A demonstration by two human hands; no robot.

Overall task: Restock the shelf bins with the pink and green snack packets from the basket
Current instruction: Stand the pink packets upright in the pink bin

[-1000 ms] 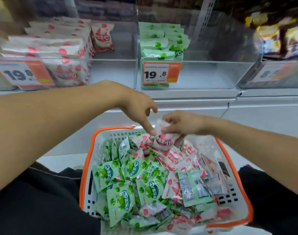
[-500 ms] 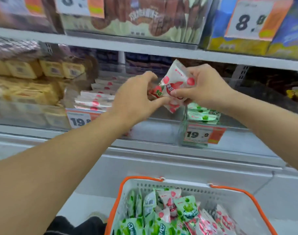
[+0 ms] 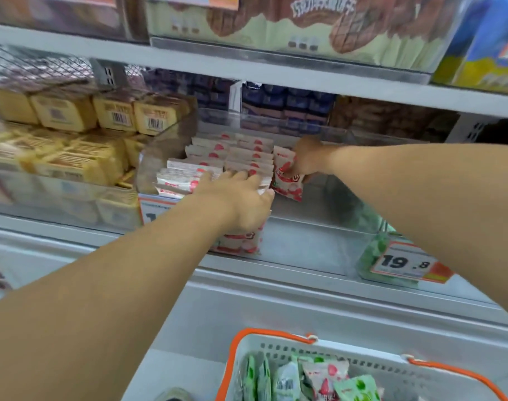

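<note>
My right hand (image 3: 309, 160) grips a pink snack packet (image 3: 284, 176) and holds it upright inside the clear shelf bin (image 3: 310, 244), just right of the rows of pink packets (image 3: 232, 160) stacked there. My left hand (image 3: 241, 198) rests with straight fingers against the front of those rows, touching them. The white basket with an orange rim (image 3: 276, 357) sits at the bottom of the view, with green packets (image 3: 359, 386) and pink packets (image 3: 323, 377) showing in it. The green packets' bin (image 3: 391, 256) stands to the right.
Yellow boxed snacks (image 3: 73, 134) fill the bin to the left. Brown and cream packs (image 3: 276, 21) line the shelf above. An orange price tag reading 19.8 (image 3: 406, 263) hangs on the green bin. A grey ledge (image 3: 276, 302) runs below the bins.
Both hands went from holding the pink packet in front of the shelf into the bin. The right hand now carries the packet alone, and the left has moved onto the stacked rows.
</note>
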